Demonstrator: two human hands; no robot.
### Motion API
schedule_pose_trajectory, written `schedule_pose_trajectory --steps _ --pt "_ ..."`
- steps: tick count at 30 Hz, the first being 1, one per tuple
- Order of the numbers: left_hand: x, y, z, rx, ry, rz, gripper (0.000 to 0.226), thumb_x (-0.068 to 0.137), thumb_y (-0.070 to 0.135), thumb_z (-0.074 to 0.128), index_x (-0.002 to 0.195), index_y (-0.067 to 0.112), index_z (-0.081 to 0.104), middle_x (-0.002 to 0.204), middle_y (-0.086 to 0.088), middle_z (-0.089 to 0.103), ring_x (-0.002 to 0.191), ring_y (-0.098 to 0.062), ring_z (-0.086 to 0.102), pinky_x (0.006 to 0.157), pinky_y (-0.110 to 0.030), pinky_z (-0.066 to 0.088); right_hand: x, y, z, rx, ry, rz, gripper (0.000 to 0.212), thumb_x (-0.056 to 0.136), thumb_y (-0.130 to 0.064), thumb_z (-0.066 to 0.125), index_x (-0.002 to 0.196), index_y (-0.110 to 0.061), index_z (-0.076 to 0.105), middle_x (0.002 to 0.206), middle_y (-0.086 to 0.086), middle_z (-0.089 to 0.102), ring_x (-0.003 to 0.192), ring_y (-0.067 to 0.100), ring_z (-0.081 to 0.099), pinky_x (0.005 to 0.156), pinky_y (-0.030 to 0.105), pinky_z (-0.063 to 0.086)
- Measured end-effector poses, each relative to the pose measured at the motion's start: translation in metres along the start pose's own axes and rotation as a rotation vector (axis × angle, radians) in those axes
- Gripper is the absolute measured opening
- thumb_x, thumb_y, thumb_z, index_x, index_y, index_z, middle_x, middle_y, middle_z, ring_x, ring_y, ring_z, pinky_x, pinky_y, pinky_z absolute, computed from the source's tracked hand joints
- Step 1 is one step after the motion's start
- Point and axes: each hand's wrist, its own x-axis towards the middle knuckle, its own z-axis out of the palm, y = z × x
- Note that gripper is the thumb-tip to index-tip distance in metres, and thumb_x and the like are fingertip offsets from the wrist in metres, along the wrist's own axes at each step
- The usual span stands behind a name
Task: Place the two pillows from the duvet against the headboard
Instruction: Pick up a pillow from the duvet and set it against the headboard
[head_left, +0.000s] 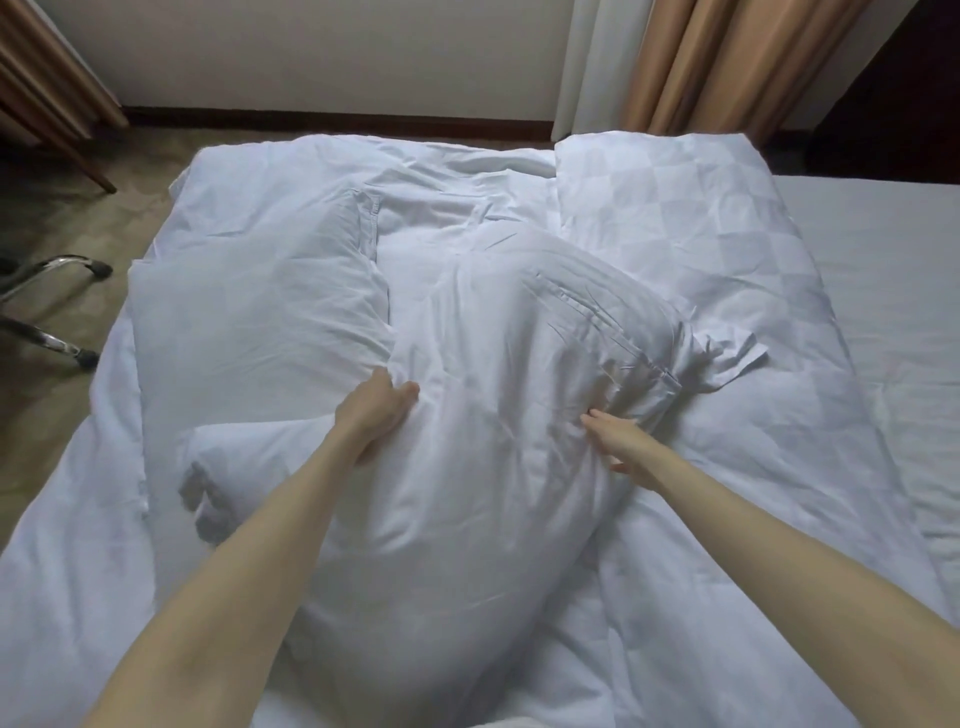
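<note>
A plump white pillow (493, 415) lies in the middle of the bed on the checked white duvet (701, 249). My left hand (376, 410) grips the pillow's left edge, fingers curled into the fabric. On the pillow's right side my right hand (618, 441) presses flat against it, fingers spread. A second white pillow (260, 322) rests to the left, partly tucked under the first one. No headboard is in view.
The white bedsheet (883, 312) stretches to the right of the duvet. Beyond the bed are a carpeted floor (78, 208), a wall with curtains (701, 67) and a chrome chair base (47, 306) at the left.
</note>
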Motion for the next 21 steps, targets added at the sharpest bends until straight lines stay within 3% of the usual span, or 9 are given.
schedule_pose_trajectory --steps 2,4,8,10,12,14,21 --pt "-0.016 0.006 0.005 -0.072 0.015 0.042 0.057 0.087 0.045 0.042 0.133 0.012 0.043 0.136 -0.018 0.055 0.122 -0.035 0.052 0.092 -0.040 0.037 -0.007 0.003 -0.005 -0.016 0.054 -0.058 0.032 0.094 -0.029 0.051 0.119 -0.012 0.060 0.109 0.006 0.054 0.094 0.017 0.055 0.072 0.028 0.037" --pt "-0.038 0.011 0.007 -0.140 0.037 0.095 0.043 0.088 0.044 0.041 0.118 0.015 0.050 0.129 -0.017 0.059 0.117 -0.035 0.054 0.090 -0.040 0.037 -0.017 0.005 -0.010 -0.026 0.137 -0.145 0.013 0.091 -0.014 0.051 0.096 -0.008 0.061 0.082 0.008 0.049 0.064 0.015 0.044 0.054 0.024 0.030" --pt "-0.093 0.024 0.014 -0.152 0.062 0.180 0.028 0.088 0.044 0.040 0.095 0.017 0.046 0.113 -0.015 0.065 0.104 -0.035 0.057 0.079 -0.040 0.037 -0.050 0.011 -0.022 0.070 0.272 -0.276 0.025 0.089 0.002 0.051 0.110 0.006 0.061 0.096 0.013 0.058 0.084 0.022 0.051 0.062 0.025 0.040" --pt "-0.124 0.033 0.020 -0.129 0.069 0.205 0.028 0.088 0.044 0.038 0.095 0.018 0.043 0.108 -0.014 0.065 0.101 -0.035 0.058 0.076 -0.039 0.037 -0.073 0.014 -0.027 0.124 0.312 -0.362 0.024 0.088 0.007 0.049 0.108 0.011 0.061 0.095 0.018 0.061 0.085 0.023 0.055 0.069 0.024 0.046" --pt "-0.152 0.042 0.028 -0.106 0.076 0.221 0.024 0.088 0.043 0.038 0.093 0.020 0.039 0.105 -0.013 0.065 0.098 -0.036 0.058 0.073 -0.038 0.034 -0.099 0.020 -0.032 0.183 0.339 -0.475 0.023 0.088 0.012 0.044 0.103 0.014 0.060 0.090 0.019 0.062 0.075 0.022 0.060 0.062 0.013 0.049" --pt "-0.178 0.053 0.037 -0.106 0.071 0.240 0.021 0.088 0.040 0.038 0.092 0.021 0.035 0.103 -0.015 0.065 0.096 -0.036 0.058 0.072 -0.038 0.034 -0.122 0.030 -0.036 0.207 0.351 -0.576 0.022 0.088 0.013 0.042 0.098 0.012 0.062 0.084 0.017 0.063 0.063 0.013 0.062 0.051 0.005 0.044" --pt "-0.252 0.086 0.073 -0.124 0.050 0.294 0.021 0.088 0.037 0.041 0.095 0.021 0.029 0.108 -0.019 0.065 0.088 -0.035 0.055 0.072 -0.037 0.035 -0.171 0.080 -0.059 0.303 0.387 -0.634 0.027 0.084 0.008 0.044 0.080 -0.011 0.063 0.079 0.014 0.068 0.066 0.017 0.062 0.056 0.011 0.046"
